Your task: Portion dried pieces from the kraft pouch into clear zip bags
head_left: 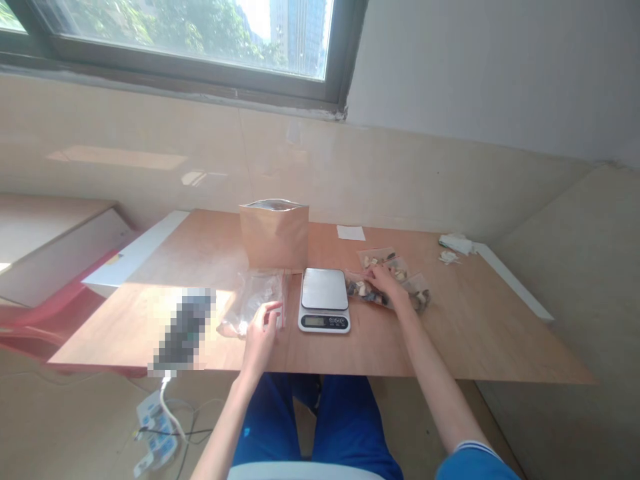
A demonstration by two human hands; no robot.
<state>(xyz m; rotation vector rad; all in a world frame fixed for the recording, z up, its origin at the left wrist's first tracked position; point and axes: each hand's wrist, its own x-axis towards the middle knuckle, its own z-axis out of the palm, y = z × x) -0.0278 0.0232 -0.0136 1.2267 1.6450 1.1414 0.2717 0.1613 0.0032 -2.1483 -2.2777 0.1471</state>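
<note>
My left hand [261,327] rests at the right side of a clear plastic bag [250,300], its fingers loosely curved and apart with nothing seen in them. To its right stands a white digital kitchen scale [324,300] with a bare metal plate; its display is too small to read. My right hand [383,277] reaches over several small clear bags of dark and pale pieces [365,291]. Its fingers are drawn together at the upper edge of these bags, and what they grip is hidden. A brown paper pouch [275,233] with a silvery lining stands open behind the scale.
A blurred dark device [184,330] lies at the left on the wooden table [480,333], with a white cable [167,403] hanging over the front edge. White paper [351,233] lies at the back. Crumpled white wrapping [456,244] sits at the far right.
</note>
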